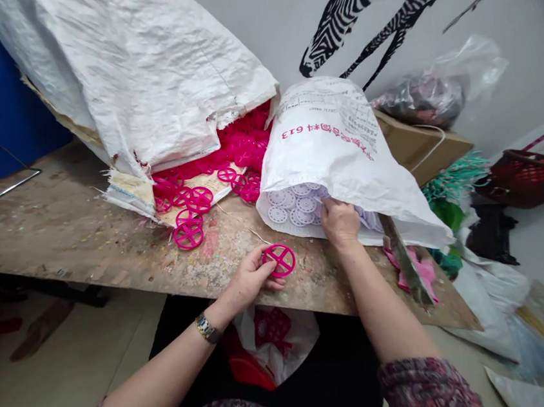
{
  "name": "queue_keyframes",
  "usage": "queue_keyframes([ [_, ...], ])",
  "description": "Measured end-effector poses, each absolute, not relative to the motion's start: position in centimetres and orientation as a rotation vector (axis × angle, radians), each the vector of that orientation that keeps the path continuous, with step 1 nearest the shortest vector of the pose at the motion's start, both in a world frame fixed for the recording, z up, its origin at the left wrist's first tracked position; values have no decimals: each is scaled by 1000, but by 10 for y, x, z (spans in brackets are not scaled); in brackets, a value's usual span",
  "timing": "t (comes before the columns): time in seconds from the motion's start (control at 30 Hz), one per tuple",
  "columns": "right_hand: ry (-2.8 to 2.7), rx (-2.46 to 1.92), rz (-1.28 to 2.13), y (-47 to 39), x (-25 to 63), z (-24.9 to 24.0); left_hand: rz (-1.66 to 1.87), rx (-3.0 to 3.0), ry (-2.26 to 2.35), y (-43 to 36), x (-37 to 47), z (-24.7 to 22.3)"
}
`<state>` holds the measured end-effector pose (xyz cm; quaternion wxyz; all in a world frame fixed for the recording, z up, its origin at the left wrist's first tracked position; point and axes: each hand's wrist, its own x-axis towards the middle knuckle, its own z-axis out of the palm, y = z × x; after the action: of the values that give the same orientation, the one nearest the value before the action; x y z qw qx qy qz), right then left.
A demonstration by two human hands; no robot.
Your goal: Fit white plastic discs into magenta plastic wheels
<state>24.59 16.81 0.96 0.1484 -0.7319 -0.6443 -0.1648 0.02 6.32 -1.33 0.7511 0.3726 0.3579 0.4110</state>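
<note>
One pink wheel (280,260) is in the left hand (250,277), fingers pinching its rim, over the bench (106,247). The right hand (341,223) reaches into the white bag (327,130) of pale discs (305,205) on the right; I cannot tell if its hidden fingers hold any.

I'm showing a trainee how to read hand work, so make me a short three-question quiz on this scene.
1. The left hand holds: A) a pale disc, B) a pink spoked wheel, C) scissors.
2. True or false: a wristwatch is worn on the left wrist.
3. Where is the right hand?

Key: 1. B. 2. True. 3. At the open mouth of the printed white sack, by the pale discs.
</note>
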Motion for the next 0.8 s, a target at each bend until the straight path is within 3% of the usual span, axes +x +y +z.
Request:
queue_keyframes([
  [0.17,-1745,-1774,-356,141,241,25,910,801,791,64,0,-10],
  [0.47,-1310,-1428,778,62,195,27,891,824,803,64,0,-10],
  [0.63,-1284,-1441,876,45,183,15,868,913,766,63,-1,-13],
  [0.8,-1459,-1536,700,35,170,10,839,1058,739,59,-3,-17],
])
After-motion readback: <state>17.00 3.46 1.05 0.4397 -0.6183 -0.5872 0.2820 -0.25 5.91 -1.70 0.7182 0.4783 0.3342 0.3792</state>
